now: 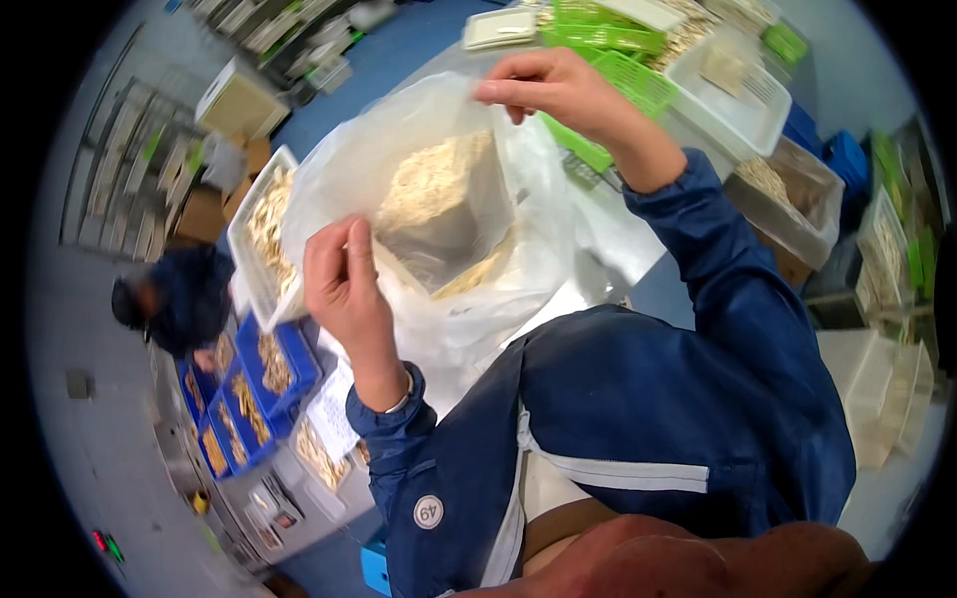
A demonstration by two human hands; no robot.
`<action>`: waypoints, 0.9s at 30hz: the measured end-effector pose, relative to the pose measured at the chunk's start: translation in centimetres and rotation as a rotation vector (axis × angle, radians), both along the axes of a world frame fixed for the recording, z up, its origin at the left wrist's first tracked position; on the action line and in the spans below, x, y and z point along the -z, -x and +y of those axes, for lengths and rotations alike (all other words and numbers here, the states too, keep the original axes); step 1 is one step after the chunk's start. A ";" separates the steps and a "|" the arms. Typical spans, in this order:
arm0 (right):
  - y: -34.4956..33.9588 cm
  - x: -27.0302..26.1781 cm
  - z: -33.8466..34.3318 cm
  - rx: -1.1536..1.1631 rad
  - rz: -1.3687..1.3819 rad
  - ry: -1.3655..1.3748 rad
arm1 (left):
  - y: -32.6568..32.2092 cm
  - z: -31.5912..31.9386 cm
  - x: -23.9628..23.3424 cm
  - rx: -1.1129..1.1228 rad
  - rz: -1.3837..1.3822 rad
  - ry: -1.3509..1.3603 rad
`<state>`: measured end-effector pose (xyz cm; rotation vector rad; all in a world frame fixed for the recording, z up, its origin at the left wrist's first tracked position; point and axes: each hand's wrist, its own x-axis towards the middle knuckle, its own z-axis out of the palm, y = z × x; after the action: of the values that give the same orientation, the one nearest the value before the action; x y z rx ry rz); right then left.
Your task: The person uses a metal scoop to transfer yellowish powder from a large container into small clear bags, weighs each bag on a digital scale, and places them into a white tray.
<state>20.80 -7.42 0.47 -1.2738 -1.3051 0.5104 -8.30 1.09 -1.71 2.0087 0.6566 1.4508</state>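
A large translucent plastic bag (329, 176) stands wide-mouthed in front of me. Pale yellow, flaky dried pieces (430, 176) lie inside it, and more pale material shows low down through the film. My left hand (340, 284) pinches the near left part of the bag's rim between thumb and fingers. On the far right side, the thumb and fingertips of my right hand (546, 86) hold the rim too. The bag rests on a white work surface (635, 258), whose middle it hides.
Left of the bag sits a white basket (263, 303) of pale slices, near blue trays (303, 366) of dried pieces. A person (187, 299) bends beside them. Green baskets (639, 78), a white tub (770, 123) and a lined bin (811, 232) stand to the right.
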 end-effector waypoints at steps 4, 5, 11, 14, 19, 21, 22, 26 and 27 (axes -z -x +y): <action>-7.6 0.1 -3.1 0.026 0.062 0.001 | -8.2 -1.6 -1.3 0.046 0.071 -0.008; -9.5 0.3 -3.6 0.045 0.069 -0.025 | -10.4 -1.8 -1.0 0.051 0.078 -0.004; -21.8 -0.1 -6.1 0.159 0.002 0.068 | -23.6 -2.8 0.9 0.126 0.088 0.141; -26.9 1.3 -6.2 0.166 0.049 0.098 | -29.3 -2.9 2.7 0.146 0.124 0.212; -35.8 8.3 -5.7 0.204 -0.004 0.268 | -37.3 -2.2 9.4 0.129 0.280 0.182; -38.6 13.6 -5.4 0.168 -0.015 0.226 | -39.5 -2.5 12.1 0.151 0.338 0.204; -39.1 14.8 -5.5 0.172 0.004 0.240 | -40.1 -2.9 13.1 0.137 0.386 0.170; -40.3 18.8 -6.4 0.120 0.074 0.304 | -41.1 -3.7 15.9 0.118 0.518 0.107; -40.0 19.0 -6.8 0.108 0.059 0.322 | -41.0 -4.1 16.2 0.114 0.566 0.119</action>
<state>60.84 -14.17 -18.54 -1.5731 -1.1273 0.6961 32.73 -3.04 -17.91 2.3263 0.8160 0.7498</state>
